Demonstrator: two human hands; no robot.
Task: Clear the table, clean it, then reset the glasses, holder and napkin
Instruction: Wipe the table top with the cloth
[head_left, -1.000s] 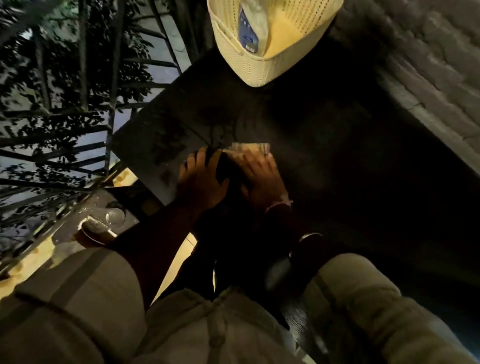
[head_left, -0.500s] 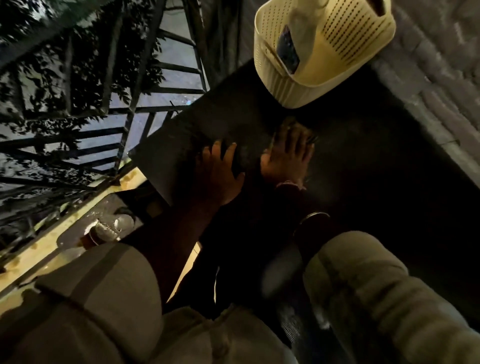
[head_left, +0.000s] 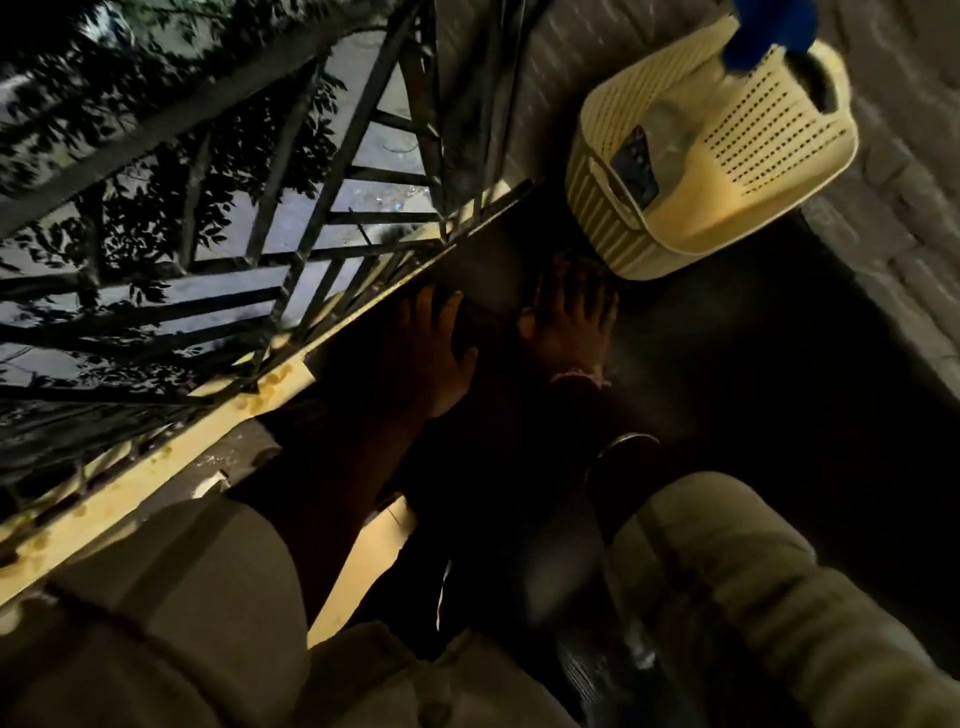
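The dark table (head_left: 753, 395) fills the middle and right of the view. My left hand (head_left: 426, 353) lies flat on it near its left edge, fingers straight. Beside it my right hand (head_left: 569, 317) presses flat on the tabletop with fingers spread, the fingertips close to a pale yellow perforated basket (head_left: 727, 208). Whatever lies under my right palm is hidden. The basket stands at the table's far end and holds a clear bottle with a dark label (head_left: 636, 166). No glasses, holder or napkin show on the table.
A dark metal railing (head_left: 311, 208) runs along the left, just past the table edge, with foliage beyond it. A brick wall (head_left: 909, 156) borders the right side. Something blue (head_left: 769, 26) sits above the basket's top rim. My pale sleeves fill the bottom.
Both hands have slid forward across the table toward the basket, the right one leading. The beige cloth seen under my right hand a second ago no longer shows. The view has tilted.
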